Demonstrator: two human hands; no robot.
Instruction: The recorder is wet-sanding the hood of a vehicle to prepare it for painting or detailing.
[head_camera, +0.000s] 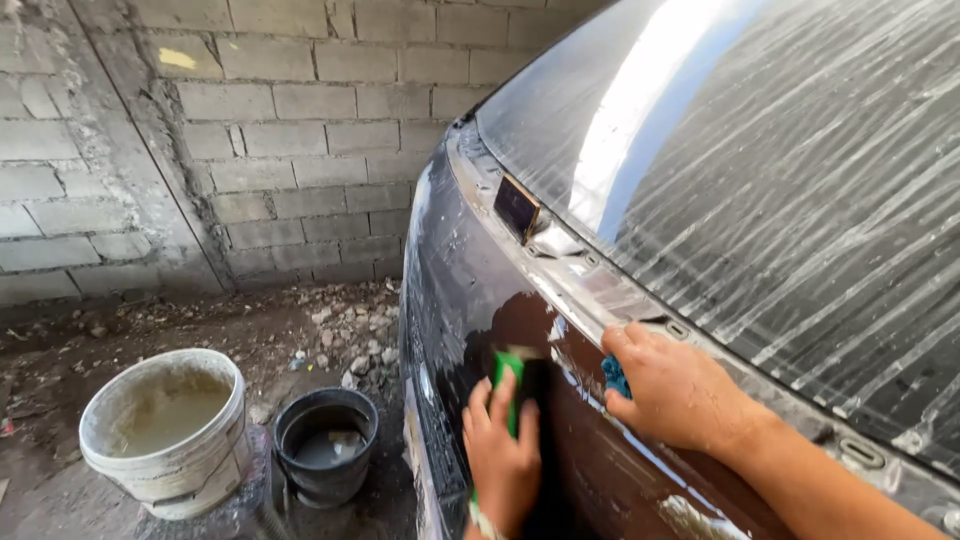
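Left hand (503, 458) flat against the dark car body panel (470, 300), fingers (497, 395) curled shut around a green sanding block (507, 385), upright, mostly hidden by the hand. Right hand (675, 390) just beside it, closed on a small blue pad (615, 378), pressed on the panel below the rear window (800, 180). Panel is wet and glossy with a dull brown patch around the hands. Window shows white streaks. White bucket (165, 430) and black bucket (325, 445) stand on the dirt floor (60, 350), block wall (280, 120) behind.
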